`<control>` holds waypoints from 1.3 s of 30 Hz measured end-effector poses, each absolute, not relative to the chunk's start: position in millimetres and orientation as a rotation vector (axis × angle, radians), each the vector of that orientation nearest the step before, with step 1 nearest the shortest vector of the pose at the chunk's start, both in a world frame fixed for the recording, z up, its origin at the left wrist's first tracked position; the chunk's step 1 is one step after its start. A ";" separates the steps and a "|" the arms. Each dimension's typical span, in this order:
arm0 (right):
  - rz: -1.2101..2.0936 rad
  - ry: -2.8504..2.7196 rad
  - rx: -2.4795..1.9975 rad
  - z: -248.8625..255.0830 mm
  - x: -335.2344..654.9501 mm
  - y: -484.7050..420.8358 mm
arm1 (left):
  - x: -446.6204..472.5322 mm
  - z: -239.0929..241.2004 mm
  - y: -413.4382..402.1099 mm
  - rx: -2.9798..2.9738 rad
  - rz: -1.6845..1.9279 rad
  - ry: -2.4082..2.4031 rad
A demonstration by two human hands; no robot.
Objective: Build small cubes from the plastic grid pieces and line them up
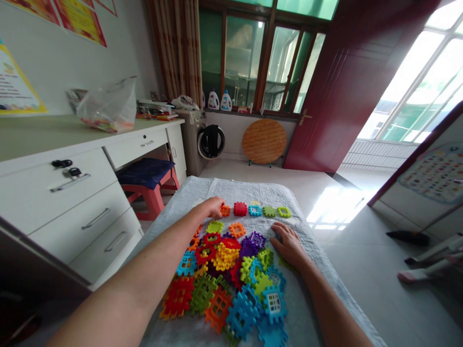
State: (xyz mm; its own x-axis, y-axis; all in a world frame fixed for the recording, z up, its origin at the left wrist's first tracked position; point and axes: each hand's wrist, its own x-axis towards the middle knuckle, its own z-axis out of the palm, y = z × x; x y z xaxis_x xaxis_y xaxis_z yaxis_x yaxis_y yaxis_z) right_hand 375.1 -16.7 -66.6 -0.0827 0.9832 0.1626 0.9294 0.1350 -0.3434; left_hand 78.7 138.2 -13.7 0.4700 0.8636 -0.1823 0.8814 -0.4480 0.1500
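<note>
At the left end of a row of plastic interlocking tiles, my left hand (pixel 214 207) has its fingertips closed on an orange building tile (pixel 225 210). To its right in that row lie a red tile (pixel 240 208), a blue window tile (pixel 255 210), a green tile (pixel 269 211) and a lime frame tile (pixel 284 212). My right hand (pixel 288 242) rests on the cloth with fingers spread, holding nothing, beside a purple tile (pixel 257 239). Between my arms spreads a mixed pile of tiles, with a yellow clump (pixel 226 256) in its middle.
A pale quilted cloth (pixel 231 187) covers the low table. To the left stand a white desk (pixel 97 202) and a red stool with a dark cushion (pixel 146 173). A washing machine (pixel 193 140), a round wooden tabletop (pixel 264 141) and a red door (pixel 347 82) are beyond.
</note>
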 end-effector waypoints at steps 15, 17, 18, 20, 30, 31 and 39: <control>0.211 -2.066 -1.848 -63.7 373.0 -19.1 | 81.7 -21.0 141.7 2.409 -0.085 1.546; 0.201 -2.062 -1.842 -65.2 373.7 -18.6 | 80.3 -18.9 140.0 2.412 -0.060 1.546; 0.196 -2.060 -1.837 -66.1 374.1 -18.4 | 78.9 -17.3 139.0 2.413 -0.043 1.548; 0.191 -2.055 -1.829 -67.7 374.6 -18.0 | 74.0 -13.2 136.2 2.416 -0.004 1.554; 0.200 -2.057 -1.809 -72.5 378.5 -13.7 | 30.9 16.3 65.5 2.490 0.094 1.456; 0.198 -2.059 -1.806 -73.1 379.1 -13.3 | 27.9 17.9 54.6 2.486 0.082 1.419; 0.158 -2.072 -1.772 -78.7 382.8 -12.3 | -21.6 16.7 12.7 2.412 0.243 1.572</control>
State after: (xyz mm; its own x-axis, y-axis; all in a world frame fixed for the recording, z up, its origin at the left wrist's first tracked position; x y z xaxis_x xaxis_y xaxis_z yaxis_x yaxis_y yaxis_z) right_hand 382.8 -12.3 -78.7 -0.1100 0.9667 0.2309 0.9204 0.1868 -0.3435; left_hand -21.6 12.7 16.7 0.4034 0.9150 0.0022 0.8731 -0.3856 0.2985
